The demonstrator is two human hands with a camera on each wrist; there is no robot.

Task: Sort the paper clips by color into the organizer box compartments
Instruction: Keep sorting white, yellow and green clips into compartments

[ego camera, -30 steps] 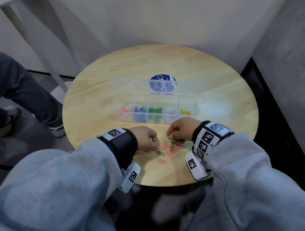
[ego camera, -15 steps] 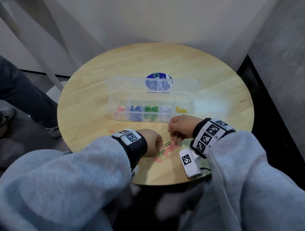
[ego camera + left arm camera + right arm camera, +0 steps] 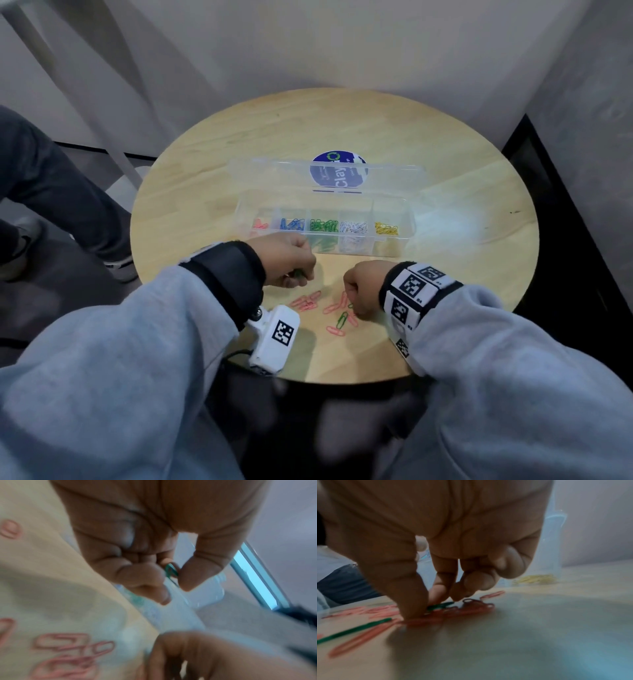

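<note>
**Green clip in the left hand, green compartment straight ahead**

The left hand (image 3: 289, 262) pinches a green paper clip (image 3: 170, 570) between thumb and curled fingers, raised off the desk (image 3: 445, 171) just in front of the organizer box (image 3: 394, 250). The green compartment (image 3: 323, 226), third from the left and already part filled, lies directly beyond its knuckles, so this hand looks the nearer one for the drop: a short reach forward over the near wall should do. The right hand (image 3: 363, 287) is down on the loose pile (image 3: 337, 313), thumb and fingertips closing on a second green clip (image 3: 440, 605) among pink ones; whether it is gripped yet, I cannot tell. A third green clip (image 3: 342, 319) lies on the desk just left of that hand, long axis running roughly towards the box
</note>
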